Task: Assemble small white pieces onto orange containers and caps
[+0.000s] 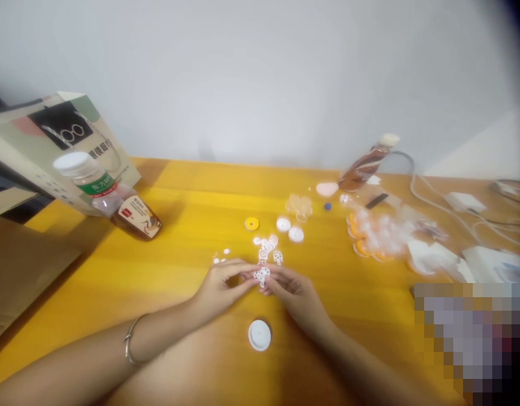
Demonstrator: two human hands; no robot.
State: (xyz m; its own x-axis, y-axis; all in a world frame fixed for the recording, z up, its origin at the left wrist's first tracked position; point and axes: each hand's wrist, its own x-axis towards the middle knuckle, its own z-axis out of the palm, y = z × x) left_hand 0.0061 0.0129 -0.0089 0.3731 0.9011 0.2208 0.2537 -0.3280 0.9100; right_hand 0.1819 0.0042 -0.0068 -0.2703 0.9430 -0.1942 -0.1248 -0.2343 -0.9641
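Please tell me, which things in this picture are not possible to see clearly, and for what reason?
- Head view: the small white lattice piece between the left hand and right hand is too small and blurred to show its shape.
- Head view: the pile of plastic bags is blurred; its contents cannot be told.
- Head view: the lower right corner is pixelated.
- Head view: the cardboard box is cut off by the left edge.

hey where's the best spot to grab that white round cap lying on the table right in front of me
Pinch the white round cap by its outer rim, coming straight down from above. It lies flat on the yellow table with bare wood all round it, between the two forearms, so opposite edges are free. Both hands are busy on the small white lattice piece.
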